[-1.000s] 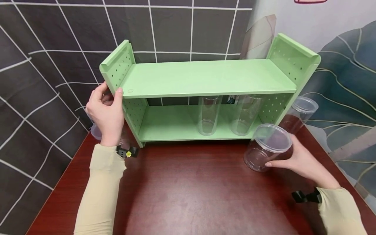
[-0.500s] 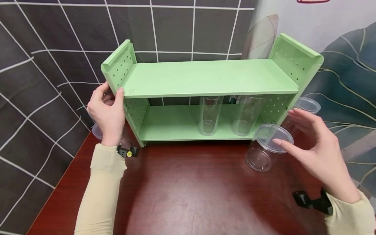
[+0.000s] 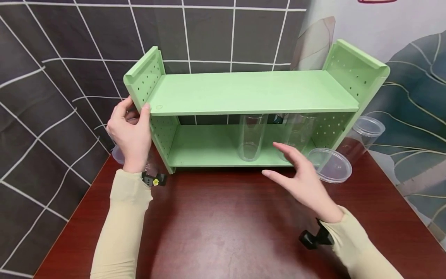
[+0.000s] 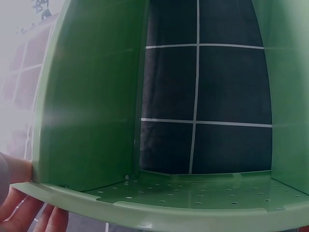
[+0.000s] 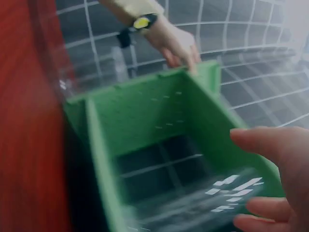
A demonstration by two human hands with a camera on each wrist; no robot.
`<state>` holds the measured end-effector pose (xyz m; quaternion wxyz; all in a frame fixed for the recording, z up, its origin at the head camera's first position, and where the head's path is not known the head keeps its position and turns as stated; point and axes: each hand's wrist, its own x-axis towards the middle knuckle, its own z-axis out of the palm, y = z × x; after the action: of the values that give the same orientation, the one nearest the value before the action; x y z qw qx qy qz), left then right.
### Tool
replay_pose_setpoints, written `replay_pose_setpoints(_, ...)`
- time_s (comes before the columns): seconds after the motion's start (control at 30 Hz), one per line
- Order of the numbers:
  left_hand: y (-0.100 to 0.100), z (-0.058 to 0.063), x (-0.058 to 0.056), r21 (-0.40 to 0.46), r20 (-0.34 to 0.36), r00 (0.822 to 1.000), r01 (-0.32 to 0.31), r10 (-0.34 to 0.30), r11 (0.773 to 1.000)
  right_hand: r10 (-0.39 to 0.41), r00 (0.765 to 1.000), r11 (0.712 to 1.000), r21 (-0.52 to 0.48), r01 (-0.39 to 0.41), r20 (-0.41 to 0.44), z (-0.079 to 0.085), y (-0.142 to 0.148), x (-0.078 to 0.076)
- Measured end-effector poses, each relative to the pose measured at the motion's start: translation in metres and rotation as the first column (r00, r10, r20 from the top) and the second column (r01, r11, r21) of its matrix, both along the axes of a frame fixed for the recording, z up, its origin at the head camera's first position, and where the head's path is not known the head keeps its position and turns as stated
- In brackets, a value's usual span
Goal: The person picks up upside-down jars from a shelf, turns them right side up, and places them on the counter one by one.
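My left hand (image 3: 130, 135) grips the left side panel of a green two-tier shelf (image 3: 254, 91), thumb on the front edge and fingers behind it. The left wrist view shows those fingers (image 4: 31, 212) wrapped around the panel's edge. My right hand (image 3: 303, 182) hangs in front of the lower tier, thumb and fingers spread, holding nothing. A tall clear plastic jar (image 3: 249, 151) stands on the lower tier. Another clear jar (image 3: 297, 131) beside it is partly hidden by my right fingers. Right beyond my hand is a lidded clear jar (image 3: 331, 166), its lower part hidden.
A further lidded jar (image 3: 369, 128) stands to the right of the shelf. At the left, one more lid (image 3: 118, 155) shows behind my left wrist. The dark red table (image 3: 223, 224) stretches in front, with a black tiled wall (image 3: 209, 35) behind.
My right hand has let go of the lidded jar at the front right and moved left to the front of the lower tier. My left hand has kept its grip on the side panel.
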<state>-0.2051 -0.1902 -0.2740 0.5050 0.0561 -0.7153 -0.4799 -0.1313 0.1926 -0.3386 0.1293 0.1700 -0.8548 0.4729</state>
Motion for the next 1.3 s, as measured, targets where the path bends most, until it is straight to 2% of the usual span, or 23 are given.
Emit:
replay_pose_setpoints(0.2, 0.000, 0.000, 0.000, -0.004, 0.007, 1.000, -0.006, 0.006, 1.000, -0.027, 0.990, 0.998, -0.054, 0.035, 0.141, -0.028, -0.018, -0.025)
replay_pose_setpoints(0.43, 0.000, 0.000, 0.000, 0.003, 0.012, 1.000, -0.012, 0.012, 1.000, -0.083, 0.972, 0.989, -0.102, 0.107, 0.219, -0.042, -0.029, -0.046)
replay_pose_setpoints(0.87, 0.004, 0.006, 0.005, 0.011, 0.021, 1.000, -0.008, 0.008, 1.000, -0.088, 0.972, 0.977, -0.169, 0.126, 0.215, -0.050, -0.047, -0.070)
replay_pose_setpoints(1.07, 0.006, 0.007, 0.007, 0.012, 0.023, 1.000, -0.007, 0.007, 1.000, -0.095, 0.972, 0.973, -0.188, 0.137, 0.217, -0.051, -0.052, -0.073)
replay_pose_setpoints(1.3, 0.002, 0.003, 0.003, 0.003, 0.019, 1.000, -0.006, 0.006, 1.000, -0.107, 0.971, 0.970, -0.193, 0.149, 0.214, -0.051, -0.056, -0.076)
